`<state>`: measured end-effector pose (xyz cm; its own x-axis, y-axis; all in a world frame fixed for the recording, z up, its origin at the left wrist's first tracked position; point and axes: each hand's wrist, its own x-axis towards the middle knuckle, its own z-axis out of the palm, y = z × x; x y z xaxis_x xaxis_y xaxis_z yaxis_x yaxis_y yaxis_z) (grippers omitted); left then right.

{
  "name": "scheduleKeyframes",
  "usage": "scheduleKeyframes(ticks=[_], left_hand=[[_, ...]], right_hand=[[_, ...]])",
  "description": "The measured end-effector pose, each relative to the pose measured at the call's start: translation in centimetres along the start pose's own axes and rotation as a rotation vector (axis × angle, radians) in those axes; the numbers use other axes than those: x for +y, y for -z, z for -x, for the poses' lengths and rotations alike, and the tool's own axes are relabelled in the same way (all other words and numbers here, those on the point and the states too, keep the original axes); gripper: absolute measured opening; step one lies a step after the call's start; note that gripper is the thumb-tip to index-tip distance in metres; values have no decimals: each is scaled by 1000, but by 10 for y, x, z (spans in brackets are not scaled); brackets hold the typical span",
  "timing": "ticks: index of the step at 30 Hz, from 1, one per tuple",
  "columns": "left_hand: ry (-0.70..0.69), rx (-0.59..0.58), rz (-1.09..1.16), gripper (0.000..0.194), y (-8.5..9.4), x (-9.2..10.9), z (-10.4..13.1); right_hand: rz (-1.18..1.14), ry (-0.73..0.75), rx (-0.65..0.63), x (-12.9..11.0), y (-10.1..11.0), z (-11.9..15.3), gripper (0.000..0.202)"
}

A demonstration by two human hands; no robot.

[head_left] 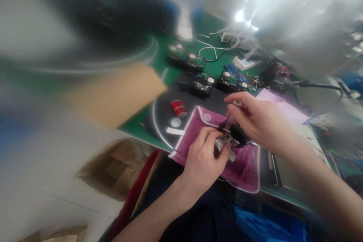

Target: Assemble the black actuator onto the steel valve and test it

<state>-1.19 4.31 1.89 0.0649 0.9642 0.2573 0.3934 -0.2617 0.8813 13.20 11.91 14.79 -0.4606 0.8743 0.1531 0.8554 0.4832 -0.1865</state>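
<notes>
My left hand (205, 151) is closed around a small device with clear and metallic parts (221, 144), low over a purple cloth (244, 170) with white edging. Above it, my right hand (252, 117) pinches a slim, pale translucent tool (230, 121) between thumb and fingers. The tool's lower end meets the top of the device; its exact kind is unclear. A black part (241, 136) shows under my right hand, partly hidden by it.
On the dark mat lie a bundle of red sticks (178, 108), a clear disc (176, 122) and a white strip (175, 131). Black electronic modules (203, 84) stand behind, near white cables (210, 47). Pink paper (283, 107) is at right, a cardboard box (116, 170) below left.
</notes>
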Motion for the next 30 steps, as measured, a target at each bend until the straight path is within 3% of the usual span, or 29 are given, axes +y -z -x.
scheduleKeyframes(ticks=[7,11,14,18,22,25,30], left_hand=[[-98,-59,-141,29,-4,-1,7],[-165,-75,-213,32,-8,-4,6],[-198,-68,-274,29,-12,-9,5],[-202,-82,-297,28,-14,-12,3],[-195,-102,-288,26,-15,-12,-1],[-198,-86,-296,24,-16,-12,-2],[-272,-2,-305,26,-20,-14,-1]], right_hand=[[79,94,-143,0,-19,-29,32],[74,88,-174,0,-23,-32,31],[27,42,-114,6,-16,-12,24],[-127,-191,-3,23,-12,43,19],[-214,-404,144,32,-23,87,27],[-248,-426,215,27,-29,94,26],[-356,-373,254,16,-23,73,25]])
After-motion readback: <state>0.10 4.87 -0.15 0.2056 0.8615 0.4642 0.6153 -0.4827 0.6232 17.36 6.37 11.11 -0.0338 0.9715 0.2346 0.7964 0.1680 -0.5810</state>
